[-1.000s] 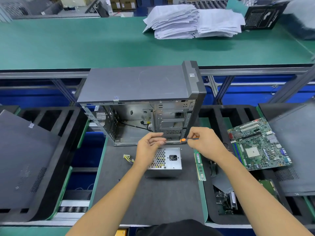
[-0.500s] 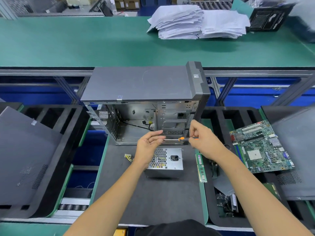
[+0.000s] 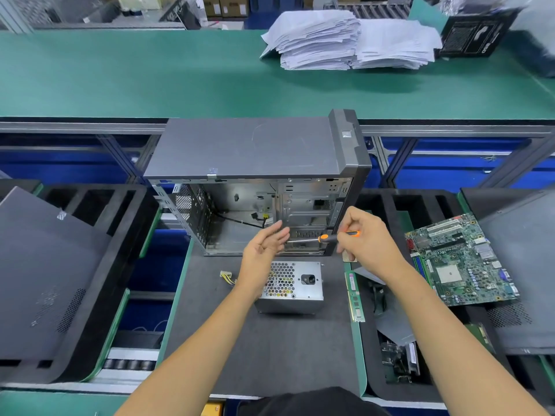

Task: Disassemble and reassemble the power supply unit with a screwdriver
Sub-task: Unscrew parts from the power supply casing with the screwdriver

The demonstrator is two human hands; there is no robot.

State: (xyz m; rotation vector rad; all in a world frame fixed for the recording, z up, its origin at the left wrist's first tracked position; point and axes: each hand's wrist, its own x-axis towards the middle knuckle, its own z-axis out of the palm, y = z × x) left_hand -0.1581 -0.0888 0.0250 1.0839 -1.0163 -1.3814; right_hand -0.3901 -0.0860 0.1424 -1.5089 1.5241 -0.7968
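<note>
Head view: at centre frame the right hand [image 3: 365, 238] grips a screwdriver [image 3: 322, 238] by its orange-and-black handle, shaft pointing left toward the left hand [image 3: 265, 246], which is held with fingers straight, palm up, holding nothing. Just below the hands the power supply [image 3: 295, 285] lies on the grey mat [image 3: 270, 349], in front of the opened case [image 3: 255, 181]. A motherboard [image 3: 459, 259] sits at right

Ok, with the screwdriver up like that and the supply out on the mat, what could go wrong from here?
1. The orange-handled screwdriver in the right hand points its shaft at the open left hand; a slip might jab the palm.
2. The silver metal power supply unit lies loose on the grey mat under both forearms, so it could get nudged.
</note>
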